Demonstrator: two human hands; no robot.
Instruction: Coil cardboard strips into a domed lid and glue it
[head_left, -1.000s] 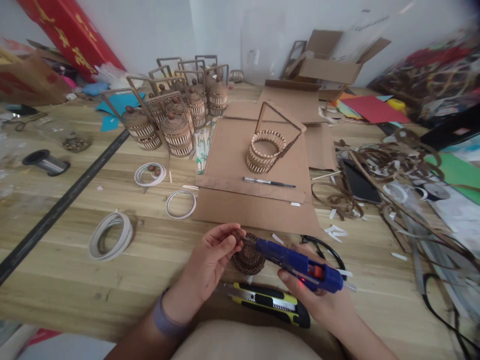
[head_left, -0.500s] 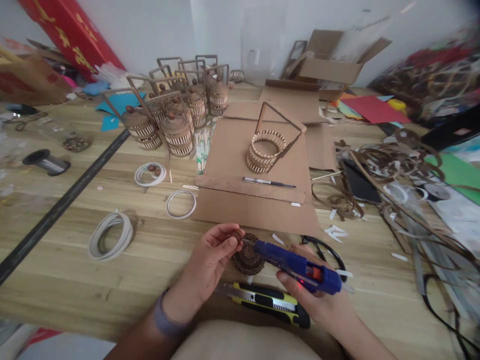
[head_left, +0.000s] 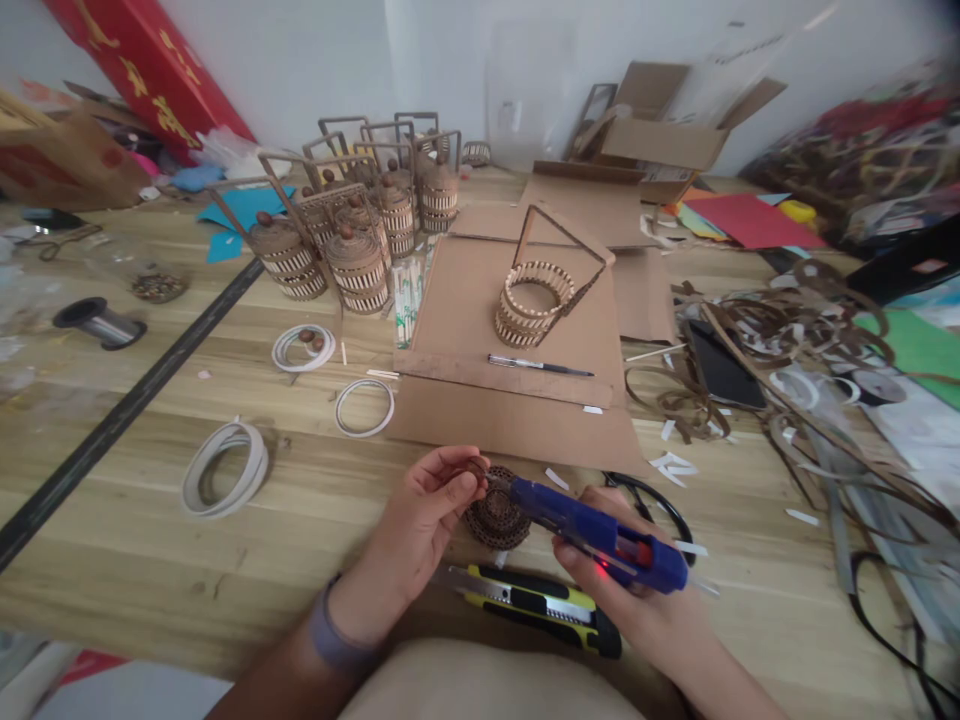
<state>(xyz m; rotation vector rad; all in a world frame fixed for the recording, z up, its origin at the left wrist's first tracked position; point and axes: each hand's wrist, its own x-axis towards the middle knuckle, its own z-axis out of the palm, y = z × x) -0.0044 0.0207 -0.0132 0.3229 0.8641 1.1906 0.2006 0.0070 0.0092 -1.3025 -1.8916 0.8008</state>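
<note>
Between the thumb and fingers of my left hand (head_left: 420, 510) is a small round brown bead (head_left: 475, 466), partly covered by the fingertips. My right hand (head_left: 630, 590) grips a blue hot glue gun (head_left: 592, 530) with a small red light lit; its nozzle points left and reaches the bead. Whether the nozzle touches it, I cannot tell. Below both lies a round woven brown lid (head_left: 498, 522) on the table. A yellow and black utility knife (head_left: 536, 605) rests nearer to me, under the glue gun.
An open small basket with a handle (head_left: 529, 305) and a pen (head_left: 540, 365) sit on cardboard (head_left: 517, 425). Several lidded baskets (head_left: 356, 270) stand back left. White tape rings (head_left: 225, 470) lie left; brown strips (head_left: 682, 405) and a phone (head_left: 724, 365) clutter the right.
Both hands keep nearly the same pose, bead and glue gun still together. The whole view has shifted very slightly.
</note>
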